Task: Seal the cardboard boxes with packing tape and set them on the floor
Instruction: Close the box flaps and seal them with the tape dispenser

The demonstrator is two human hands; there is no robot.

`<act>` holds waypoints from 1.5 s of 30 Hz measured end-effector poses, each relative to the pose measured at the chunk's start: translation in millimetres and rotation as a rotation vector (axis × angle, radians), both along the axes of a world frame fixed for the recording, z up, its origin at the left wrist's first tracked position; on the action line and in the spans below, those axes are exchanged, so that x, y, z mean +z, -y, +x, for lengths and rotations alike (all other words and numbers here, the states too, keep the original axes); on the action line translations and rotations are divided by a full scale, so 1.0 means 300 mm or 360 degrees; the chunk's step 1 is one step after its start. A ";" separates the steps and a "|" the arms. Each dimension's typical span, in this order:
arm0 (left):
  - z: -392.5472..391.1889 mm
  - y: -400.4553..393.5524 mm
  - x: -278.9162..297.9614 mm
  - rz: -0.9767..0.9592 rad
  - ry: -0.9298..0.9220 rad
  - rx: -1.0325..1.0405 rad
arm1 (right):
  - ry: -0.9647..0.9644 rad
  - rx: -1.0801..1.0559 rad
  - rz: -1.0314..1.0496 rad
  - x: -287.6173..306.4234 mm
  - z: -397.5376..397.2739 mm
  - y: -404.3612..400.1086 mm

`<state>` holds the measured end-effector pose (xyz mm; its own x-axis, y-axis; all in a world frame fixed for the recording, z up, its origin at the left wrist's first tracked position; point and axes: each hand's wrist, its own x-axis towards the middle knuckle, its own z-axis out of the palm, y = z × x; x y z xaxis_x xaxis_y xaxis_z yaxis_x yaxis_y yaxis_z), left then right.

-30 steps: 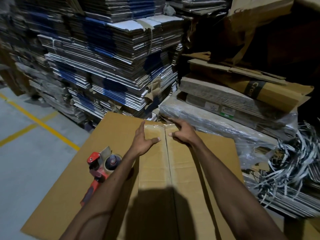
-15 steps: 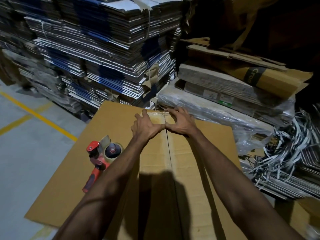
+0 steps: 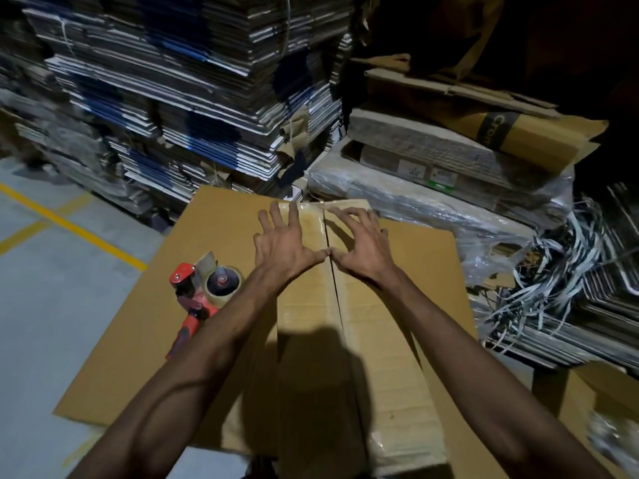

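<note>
A brown cardboard box (image 3: pixel 380 392) lies in front of me with its two top flaps meeting along a centre seam. Clear packing tape (image 3: pixel 313 219) runs along that seam to the far edge. My left hand (image 3: pixel 281 242) lies on the left flap with its fingers spread and straight. My right hand (image 3: pixel 358 245) rests on the right flap, its fingers spread and slightly arched, fingertips on the tape. The two thumbs meet at the seam. A red tape dispenser (image 3: pixel 202 292) with a clear roll lies to the left of the box, apart from both hands.
The box and dispenser sit on a large flat cardboard sheet (image 3: pixel 138 340). Tall stacks of flattened cartons (image 3: pixel 173 98) stand behind. Plastic-wrapped bundles (image 3: pixel 432 202) and loose strapping (image 3: pixel 570 271) lie at right. Grey floor with yellow lines (image 3: pixel 52 288) is at left.
Both hands slid back from the box's far edge along the taped seam toward me, and the fingers spread out wider. The dispenser has not moved.
</note>
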<state>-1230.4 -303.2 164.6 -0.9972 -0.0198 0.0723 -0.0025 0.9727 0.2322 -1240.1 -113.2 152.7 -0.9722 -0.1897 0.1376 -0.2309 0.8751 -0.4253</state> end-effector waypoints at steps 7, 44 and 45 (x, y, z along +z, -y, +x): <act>0.285 0.018 -0.005 0.0075 0.0142 -0.0129 | 0.0034 0.0051 -0.0134 0.023 0.325 -0.060; 0.577 0.011 -0.228 0.1823 0.0023 0.0368 | 0.0047 -0.0430 -0.0664 -0.082 0.408 -0.077; 0.532 0.023 -0.233 0.1923 0.0043 0.0428 | 0.0022 -0.0489 -0.0735 -0.088 0.416 -0.049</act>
